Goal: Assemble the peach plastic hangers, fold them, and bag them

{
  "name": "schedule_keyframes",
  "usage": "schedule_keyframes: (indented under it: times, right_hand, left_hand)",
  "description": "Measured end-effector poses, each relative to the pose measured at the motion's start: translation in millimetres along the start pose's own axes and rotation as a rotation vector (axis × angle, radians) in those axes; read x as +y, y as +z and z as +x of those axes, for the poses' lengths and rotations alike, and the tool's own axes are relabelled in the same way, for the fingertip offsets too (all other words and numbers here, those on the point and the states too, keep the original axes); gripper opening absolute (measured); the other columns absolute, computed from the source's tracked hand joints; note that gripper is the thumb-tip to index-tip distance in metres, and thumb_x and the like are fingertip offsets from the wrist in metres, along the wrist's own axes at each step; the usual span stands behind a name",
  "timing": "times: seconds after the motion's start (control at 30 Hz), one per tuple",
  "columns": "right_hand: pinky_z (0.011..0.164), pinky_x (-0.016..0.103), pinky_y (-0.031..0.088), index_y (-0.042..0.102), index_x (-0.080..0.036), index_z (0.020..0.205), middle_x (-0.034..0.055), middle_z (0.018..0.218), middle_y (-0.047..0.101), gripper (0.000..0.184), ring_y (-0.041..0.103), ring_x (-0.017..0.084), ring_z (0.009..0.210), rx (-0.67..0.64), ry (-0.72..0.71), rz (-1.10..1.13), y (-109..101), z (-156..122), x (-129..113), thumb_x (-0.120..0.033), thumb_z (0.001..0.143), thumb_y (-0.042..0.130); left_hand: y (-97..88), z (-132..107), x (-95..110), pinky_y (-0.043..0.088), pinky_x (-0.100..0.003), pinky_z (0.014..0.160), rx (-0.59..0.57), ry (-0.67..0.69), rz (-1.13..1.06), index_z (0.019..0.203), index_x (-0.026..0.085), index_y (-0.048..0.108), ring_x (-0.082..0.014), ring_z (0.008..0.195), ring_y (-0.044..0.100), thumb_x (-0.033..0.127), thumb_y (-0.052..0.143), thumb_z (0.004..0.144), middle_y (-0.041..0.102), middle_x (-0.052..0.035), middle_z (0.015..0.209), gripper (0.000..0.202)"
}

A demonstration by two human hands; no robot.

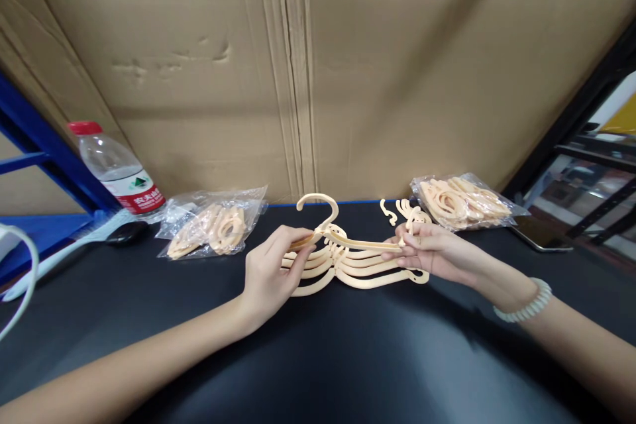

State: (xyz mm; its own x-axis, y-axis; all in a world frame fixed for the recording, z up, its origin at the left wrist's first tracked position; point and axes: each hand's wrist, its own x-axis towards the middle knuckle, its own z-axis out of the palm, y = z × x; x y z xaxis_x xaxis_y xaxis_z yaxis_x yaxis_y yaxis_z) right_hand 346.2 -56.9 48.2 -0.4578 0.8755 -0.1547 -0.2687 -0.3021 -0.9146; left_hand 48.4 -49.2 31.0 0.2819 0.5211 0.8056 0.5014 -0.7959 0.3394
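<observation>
A cream plastic clothes hanger is held above the table, its hook pointing up. My left hand pinches its left arm close to the middle, between thumb and fingers. At the hanger's right end, my right hand is closed on a small curved cream piece; the fingers partly hide where piece and hanger meet, so I cannot tell whether they are joined. Beneath lies a row of several similar hangers, overlapping one another. Behind my right hand are loose small curved pieces.
Clear bags of cream parts lie at left and right. A red-capped bottle stands at far left, near a dark object and a pale blue handle. A phone lies right. Cardboard walls the back of the black table.
</observation>
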Motion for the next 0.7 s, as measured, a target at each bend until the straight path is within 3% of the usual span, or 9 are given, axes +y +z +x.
schedule_keyframes:
  times: [0.13,0.37,0.5,0.7]
  right_hand:
    - [0.071,0.021,0.056,0.056,-0.016,0.074,0.0036,0.084,0.067,0.025,0.072,0.017,0.082,0.021,0.004,-0.017,-3,1,2,-0.028,0.076,0.078]
    - [0.069,0.018,0.056,0.056,-0.016,0.072,0.0028,0.08,0.068,0.026,0.071,0.014,0.077,0.051,-0.004,-0.047,0,0,1,-0.028,0.075,0.079]
    - [0.07,0.021,0.055,0.057,-0.016,0.072,0.0023,0.076,0.069,0.028,0.07,0.013,0.071,0.077,-0.068,-0.1,5,0,3,-0.029,0.072,0.081]
    - [0.059,0.023,0.052,0.055,-0.017,0.072,0.0006,0.061,0.067,0.034,0.063,0.011,0.057,0.177,-0.211,-0.157,14,3,10,-0.033,0.066,0.084]
  left_hand:
    - [0.0,-1,0,0.052,-0.024,0.073,-0.007,0.023,0.005,0.102,0.018,0.059,-0.0128,0.081,0.063,0.008,0.06,0.087,0.065,-0.002,0.09,0.018]
    - [-0.3,-1,2,0.051,-0.023,0.073,-0.004,0.035,0.014,0.102,0.018,0.059,-0.0125,0.081,0.062,0.006,0.061,0.086,0.065,-0.0023,0.09,0.02]
    - [-0.6,0,2,0.051,-0.024,0.072,-0.008,0.035,0.01,0.101,0.018,0.059,-0.0127,0.08,0.062,0.006,0.06,0.086,0.065,-0.0022,0.089,0.019]
    - [0.3,-3,1,0.052,-0.024,0.072,-0.033,0.0,0.019,0.103,0.018,0.059,-0.0134,0.08,0.063,0.009,0.06,0.087,0.065,-0.0029,0.09,0.018]
